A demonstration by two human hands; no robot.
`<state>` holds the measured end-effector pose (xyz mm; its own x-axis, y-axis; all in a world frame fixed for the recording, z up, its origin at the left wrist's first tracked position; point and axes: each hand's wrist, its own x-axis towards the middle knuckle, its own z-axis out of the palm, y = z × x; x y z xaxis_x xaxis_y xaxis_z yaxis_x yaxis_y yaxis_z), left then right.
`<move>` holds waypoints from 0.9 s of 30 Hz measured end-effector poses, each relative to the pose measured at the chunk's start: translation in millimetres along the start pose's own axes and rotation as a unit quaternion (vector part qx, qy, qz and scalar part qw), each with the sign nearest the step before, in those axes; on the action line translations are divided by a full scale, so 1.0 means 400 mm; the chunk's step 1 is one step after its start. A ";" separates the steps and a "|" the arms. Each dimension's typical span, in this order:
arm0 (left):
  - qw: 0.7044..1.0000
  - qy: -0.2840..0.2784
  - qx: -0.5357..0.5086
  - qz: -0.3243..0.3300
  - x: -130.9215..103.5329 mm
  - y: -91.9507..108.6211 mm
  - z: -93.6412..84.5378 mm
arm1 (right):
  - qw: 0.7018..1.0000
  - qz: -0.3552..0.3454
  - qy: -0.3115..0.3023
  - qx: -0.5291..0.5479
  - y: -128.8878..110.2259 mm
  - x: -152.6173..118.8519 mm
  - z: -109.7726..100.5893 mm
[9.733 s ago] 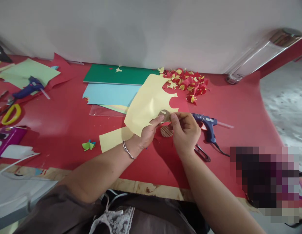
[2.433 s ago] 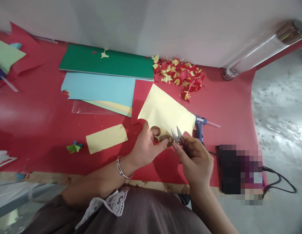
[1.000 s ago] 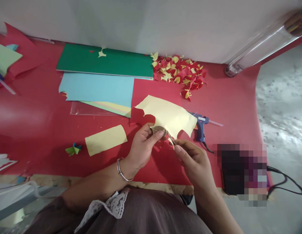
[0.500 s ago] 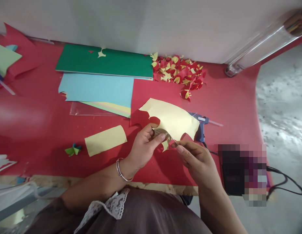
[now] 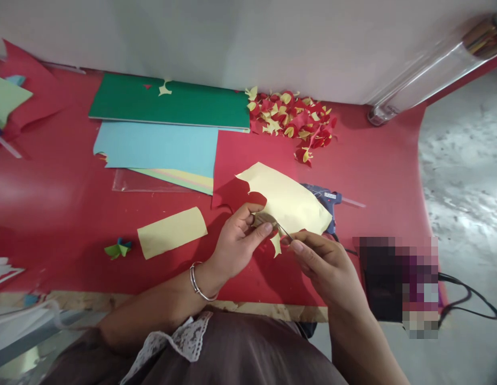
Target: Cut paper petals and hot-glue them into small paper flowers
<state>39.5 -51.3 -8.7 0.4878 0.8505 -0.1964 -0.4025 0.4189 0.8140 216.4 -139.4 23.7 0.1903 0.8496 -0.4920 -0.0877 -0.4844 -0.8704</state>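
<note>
My left hand pinches the lower left edge of a pale yellow paper sheet, whose edge has curved cut-outs. My right hand is closed around small scissors; their thin metal blades meet the paper beside my left fingertips, and their handles are hidden in my fingers. From the cut edge, between both hands, hangs a narrow scrap of yellow paper. Beneath the sheet lies red paper. A blue glue gun is partly covered by the sheet's right end.
Red and yellow paper scraps are heaped by the wall. Left of them lie a green pad and blue paper. A yellow paper strip and a folded green-blue piece lie nearer. A clear tube stands back right.
The yellow sheet has turned clockwise, its right end dropping lower over the glue gun. The narrow scrap hangs slightly lower. Both hands keep their hold.
</note>
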 end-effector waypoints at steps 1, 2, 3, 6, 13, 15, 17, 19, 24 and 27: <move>1.000 0.001 -0.011 -0.010 0.000 -0.002 0.000 | 1.000 0.002 0.000 0.000 -0.001 0.000 0.000; 1.000 0.002 -0.020 -0.020 0.000 -0.004 0.000 | 1.000 0.004 0.000 0.001 -0.001 0.001 0.000; 0.999 0.003 -0.029 -0.030 0.000 -0.006 0.001 | 1.000 0.006 0.000 0.001 -0.002 0.001 0.000; 0.997 0.006 -0.056 -0.047 0.000 -0.009 0.003 | 1.000 0.007 0.003 0.009 -0.005 0.002 0.004; 0.995 0.011 -0.071 -0.069 -0.002 -0.009 0.007 | 1.000 -0.002 0.005 0.018 -0.007 0.005 0.011; 0.996 0.013 -0.062 -0.069 -0.002 -0.007 0.008 | 1.000 -0.005 0.007 0.011 -0.007 0.005 0.010; 0.996 0.012 -0.056 -0.070 -0.002 -0.005 0.008 | 1.000 -0.007 0.010 0.002 -0.005 0.005 0.007; 0.996 0.008 -0.060 -0.069 -0.003 -0.002 0.009 | 1.000 -0.011 0.009 -0.003 -0.004 0.005 0.005; 0.996 0.007 -0.068 -0.063 -0.004 0.004 0.010 | 1.000 -0.024 0.009 -0.005 -0.006 0.008 0.006; 0.997 0.005 -0.051 -0.056 -0.004 0.002 0.008 | 1.000 -0.024 0.011 -0.011 -0.005 0.010 0.005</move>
<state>40.9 -53.2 -6.1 0.5270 0.7992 -0.2889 -0.4223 0.5413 0.7271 215.3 -134.6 23.5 0.2144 0.8674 -0.4491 -0.0564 -0.4481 -0.8922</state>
